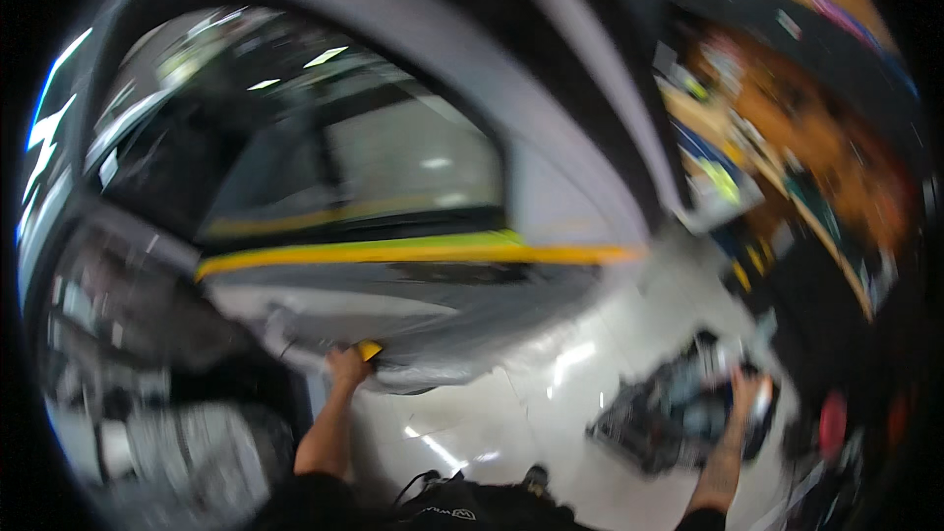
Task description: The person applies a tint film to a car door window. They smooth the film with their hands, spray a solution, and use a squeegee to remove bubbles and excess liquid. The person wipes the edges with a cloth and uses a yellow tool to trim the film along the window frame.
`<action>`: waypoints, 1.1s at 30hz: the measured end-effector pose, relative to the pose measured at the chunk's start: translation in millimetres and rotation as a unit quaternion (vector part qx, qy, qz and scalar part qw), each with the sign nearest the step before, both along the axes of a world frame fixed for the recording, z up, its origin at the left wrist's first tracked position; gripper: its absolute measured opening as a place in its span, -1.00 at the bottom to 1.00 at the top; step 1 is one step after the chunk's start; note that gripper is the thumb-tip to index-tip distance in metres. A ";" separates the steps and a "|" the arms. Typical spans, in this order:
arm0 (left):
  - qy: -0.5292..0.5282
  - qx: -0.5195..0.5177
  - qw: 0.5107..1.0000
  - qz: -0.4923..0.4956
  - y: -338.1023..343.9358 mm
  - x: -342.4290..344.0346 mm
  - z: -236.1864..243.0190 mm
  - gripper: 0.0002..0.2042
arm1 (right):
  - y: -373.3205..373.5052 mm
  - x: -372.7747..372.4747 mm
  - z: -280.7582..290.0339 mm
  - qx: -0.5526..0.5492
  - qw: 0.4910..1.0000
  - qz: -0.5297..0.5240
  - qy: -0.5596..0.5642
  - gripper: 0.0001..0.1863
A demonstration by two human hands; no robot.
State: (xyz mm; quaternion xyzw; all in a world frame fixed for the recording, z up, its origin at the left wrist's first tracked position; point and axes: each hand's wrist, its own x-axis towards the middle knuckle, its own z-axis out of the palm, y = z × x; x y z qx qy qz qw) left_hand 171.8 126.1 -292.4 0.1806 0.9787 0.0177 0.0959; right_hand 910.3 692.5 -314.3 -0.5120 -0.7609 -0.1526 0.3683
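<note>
In my left hand (pixel 344 367) is a small, flat yellow squeegee (pixel 370 349), held against the lower part of an open car door (pixel 580 197). Clear plastic film (pixel 442 334) hangs over the door's lower panel, and a strip of yellow tape (pixel 413 254) runs along the top of it, below the window. Out to the right, my right hand (pixel 747 388) is closed over the edge of a dark, open tool bag (pixel 659 413) on the floor. A pale object shows beside its fingers, too blurred to name.
At left lies the car's interior with a grey, covered seat (pixel 197 452). A cluttered wooden workbench (pixel 816 128) stands at the upper right, with a dark cabinet (pixel 796 295) below it. The glossy tiled floor (pixel 521 413) reflects the lights. Much of the view is smeared by motion.
</note>
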 end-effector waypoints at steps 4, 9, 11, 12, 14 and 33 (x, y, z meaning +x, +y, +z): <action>0.043 -0.046 0.994 0.085 -68.0 36.4 26.1 -0.63 | 23.7 -138.4 28.8 -0.330 0.822 0.116 0.450 0.15; 0.083 -0.009 0.995 0.061 -24.4 27.5 10.2 -0.65 | 95.3 -109.0 9.4 -0.197 0.929 0.013 0.314 -0.14; 0.076 -0.021 0.994 0.075 -45.3 34.0 11.1 -0.65 | 75.3 -142.5 29.3 -0.236 0.928 -0.019 0.287 -0.18; 0.068 -0.013 0.994 0.080 -42.8 38.2 15.8 -0.63 | 50.2 -147.5 54.9 -0.249 0.926 -0.049 0.278 -0.20; 0.066 0.010 0.995 0.075 -29.6 34.7 17.9 -0.61 | 57.9 -115.8 88.1 -0.194 0.922 0.014 0.334 -0.23; 0.035 0.110 0.991 -0.070 -64.3 20.4 16.3 -0.58 | -526.3 -368.0 351.7 -0.238 0.686 0.610 0.318 -0.30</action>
